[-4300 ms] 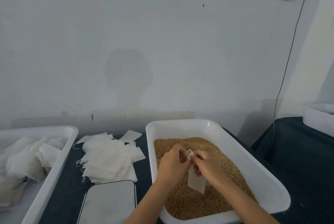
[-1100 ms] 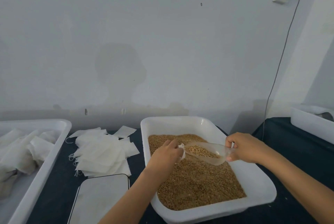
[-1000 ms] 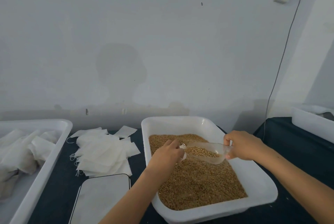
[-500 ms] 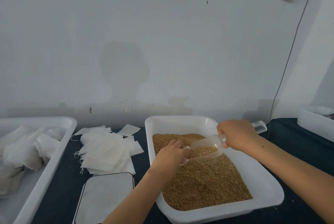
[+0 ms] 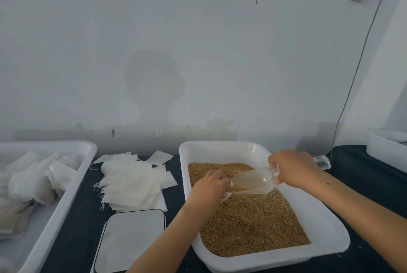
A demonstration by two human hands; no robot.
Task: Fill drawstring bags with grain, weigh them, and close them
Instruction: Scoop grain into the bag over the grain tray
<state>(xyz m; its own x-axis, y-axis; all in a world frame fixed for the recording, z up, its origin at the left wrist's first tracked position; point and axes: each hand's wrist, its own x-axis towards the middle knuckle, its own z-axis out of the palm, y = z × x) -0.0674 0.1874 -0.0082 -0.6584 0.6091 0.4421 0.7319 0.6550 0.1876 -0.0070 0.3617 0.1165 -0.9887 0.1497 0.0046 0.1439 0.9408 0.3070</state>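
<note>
A white tub holds brown grain. Over it my right hand grips the handle of a clear plastic scoop, tilted down to the left with a little grain at its lip. My left hand holds a small white drawstring bag under the scoop's mouth; the hand hides nearly all of the bag. A flat white scale lies in front of a pile of empty white bags.
A second white tub at the left holds several filled bags. Another white tub stands at the far right on the dark cloth. A cable hangs down the wall from a socket.
My right hand lifted the scoop out of the grain and tipped its handle up, mouth down to the bag in my left hand. Most of the grain has left the scoop.
</note>
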